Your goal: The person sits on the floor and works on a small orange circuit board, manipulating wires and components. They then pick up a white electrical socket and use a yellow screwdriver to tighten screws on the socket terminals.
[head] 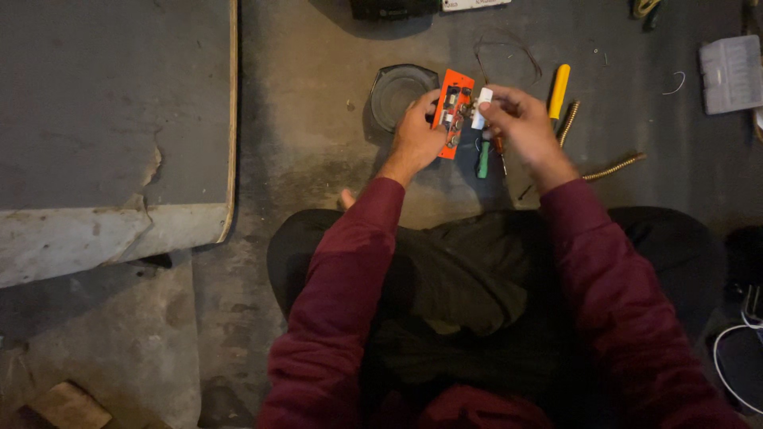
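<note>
My left hand (415,135) grips an orange rectangular switch plate (453,111) with metal parts showing on its face, held upright above the floor. My right hand (517,123) pinches a small white switch module (482,108) right against the plate's right edge. Both arms wear dark red sleeves, and I sit cross-legged in black trousers. Below my hands on the floor lies a green-handled screwdriver (483,159), with a thin orange-handled tool (500,151) just beside it.
A round clear container (395,94) sits on the concrete floor behind my left hand. A yellow-handled tool (559,90), a flexible metal conduit (612,168) and loose wire (509,52) lie to the right. A grey board (111,103) lies at left, a pale plastic box (731,73) at the far right.
</note>
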